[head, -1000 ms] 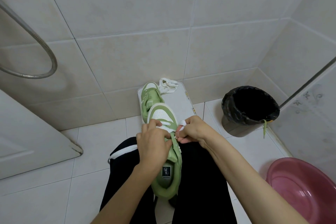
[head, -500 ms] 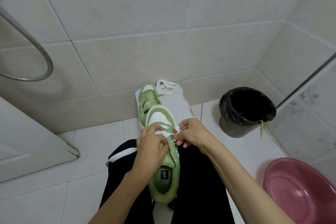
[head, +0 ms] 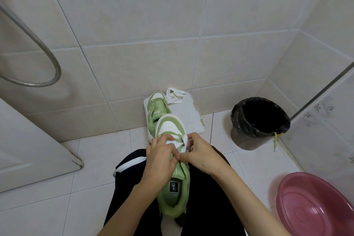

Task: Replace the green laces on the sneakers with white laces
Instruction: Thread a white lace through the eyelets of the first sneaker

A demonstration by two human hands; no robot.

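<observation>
L hand (head: 160,160) & R hand (head: 202,152) meet knuckle to knuckle over the near sneaker (head: 173,197), which lies on the lap btwn black trouser legs (head: 206,207), toe at 12 o'clock. L hand: fingers curled over the tongue area, gripping the upper. R hand: thumb & fingers pinch the white lace (head: 185,142), which crosses the lowest eyelets just below the white toe box. Further out at 12, 2nd sneaker (head: 156,110) sits on a white board (head: 191,117) on the floor, no lace seen in it. Spare white lace (head: 175,95) is bunched beside it at 1 o'clock. At 2 o'clock, black-lined bin (head: 247,140) w/ a green lace (head: 275,141) hanging over its rim. Pink basin (head: 283,189) at 4 o'clock. Shower hose (head: 58,69) at 10 o'clock.
</observation>
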